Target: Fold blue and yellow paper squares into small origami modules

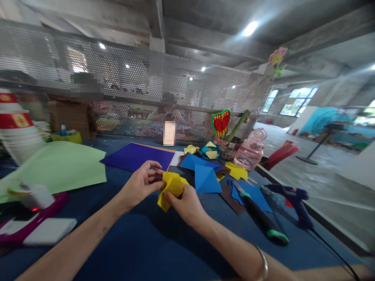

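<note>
Above the middle of the dark blue table, a piece of folded yellow paper (172, 184) is held between both hands, its lower corner pointing down. My right hand (189, 205) pinches it from the right, thumb in front and fingers behind. From the left, my left hand (145, 181) has its thumb and curled fingertips at the paper's edge. Part of those fingertips is hidden by the paper. Just beyond lie a stack of purple sheets (140, 155) and blue folded paper pieces (207, 178).
To the right lie a black-and-green-handled cutter (260, 216), a blue glue gun (301, 207) with cord, and a pink bottle (250, 150). At left are a pale green sheet (64, 168), a magenta power strip (55, 205) and stacked paper cups (20, 132). A perforated panel (131, 89) stands behind.
</note>
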A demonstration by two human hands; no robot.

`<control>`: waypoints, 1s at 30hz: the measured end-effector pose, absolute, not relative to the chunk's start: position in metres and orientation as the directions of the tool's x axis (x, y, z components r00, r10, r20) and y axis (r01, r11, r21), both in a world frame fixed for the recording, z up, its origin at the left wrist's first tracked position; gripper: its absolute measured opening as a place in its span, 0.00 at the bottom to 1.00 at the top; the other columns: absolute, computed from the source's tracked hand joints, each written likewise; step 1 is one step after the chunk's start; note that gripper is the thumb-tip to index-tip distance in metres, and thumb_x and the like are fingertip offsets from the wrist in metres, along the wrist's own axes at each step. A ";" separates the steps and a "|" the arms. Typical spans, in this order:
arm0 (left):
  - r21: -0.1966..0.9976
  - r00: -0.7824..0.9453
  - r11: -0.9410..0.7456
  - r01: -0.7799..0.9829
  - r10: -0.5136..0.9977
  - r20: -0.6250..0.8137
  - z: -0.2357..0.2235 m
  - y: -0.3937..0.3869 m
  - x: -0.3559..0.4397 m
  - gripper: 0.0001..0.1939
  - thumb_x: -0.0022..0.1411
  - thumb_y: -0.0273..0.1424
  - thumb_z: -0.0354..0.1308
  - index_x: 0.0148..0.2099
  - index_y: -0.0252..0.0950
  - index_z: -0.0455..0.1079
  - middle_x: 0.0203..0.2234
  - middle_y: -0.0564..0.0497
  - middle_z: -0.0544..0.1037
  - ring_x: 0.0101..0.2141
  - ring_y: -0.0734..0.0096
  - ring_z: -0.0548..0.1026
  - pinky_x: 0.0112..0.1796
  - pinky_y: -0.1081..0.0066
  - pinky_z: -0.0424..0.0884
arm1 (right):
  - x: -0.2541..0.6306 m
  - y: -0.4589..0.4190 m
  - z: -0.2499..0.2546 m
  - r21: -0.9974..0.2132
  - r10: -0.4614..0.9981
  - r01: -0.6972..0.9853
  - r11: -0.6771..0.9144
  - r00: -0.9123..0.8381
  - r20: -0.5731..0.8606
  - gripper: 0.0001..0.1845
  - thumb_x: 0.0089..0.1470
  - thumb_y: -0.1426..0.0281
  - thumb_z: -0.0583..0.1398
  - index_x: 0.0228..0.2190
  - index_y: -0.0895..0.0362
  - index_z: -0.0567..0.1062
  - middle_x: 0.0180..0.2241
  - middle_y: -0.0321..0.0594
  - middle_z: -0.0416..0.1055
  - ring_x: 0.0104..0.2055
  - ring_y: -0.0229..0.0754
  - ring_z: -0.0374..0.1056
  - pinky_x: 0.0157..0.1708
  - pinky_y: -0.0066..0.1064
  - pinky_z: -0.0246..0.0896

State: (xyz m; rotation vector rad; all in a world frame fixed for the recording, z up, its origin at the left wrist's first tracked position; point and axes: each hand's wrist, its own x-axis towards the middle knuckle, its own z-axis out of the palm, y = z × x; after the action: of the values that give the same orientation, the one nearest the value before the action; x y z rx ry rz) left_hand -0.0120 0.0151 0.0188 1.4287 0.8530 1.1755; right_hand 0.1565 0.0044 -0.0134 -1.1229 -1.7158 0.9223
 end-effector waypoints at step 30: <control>0.949 0.151 0.244 -0.199 0.965 -0.216 0.009 0.002 0.000 0.15 0.51 0.29 0.66 0.42 0.31 0.71 0.35 0.46 0.81 0.32 0.70 0.79 0.39 0.70 0.74 | 0.168 0.015 0.003 -0.925 0.934 0.166 0.342 -0.171 0.314 0.18 0.47 0.64 0.64 0.40 0.58 0.73 0.38 0.42 0.74 0.39 0.42 0.69 0.37 0.30 0.65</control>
State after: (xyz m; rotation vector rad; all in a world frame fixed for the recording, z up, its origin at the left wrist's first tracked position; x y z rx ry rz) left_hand 0.0001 0.0022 0.0086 0.9401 1.0614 1.0427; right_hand 0.1677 0.0153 0.0032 -1.0172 -1.5966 0.9532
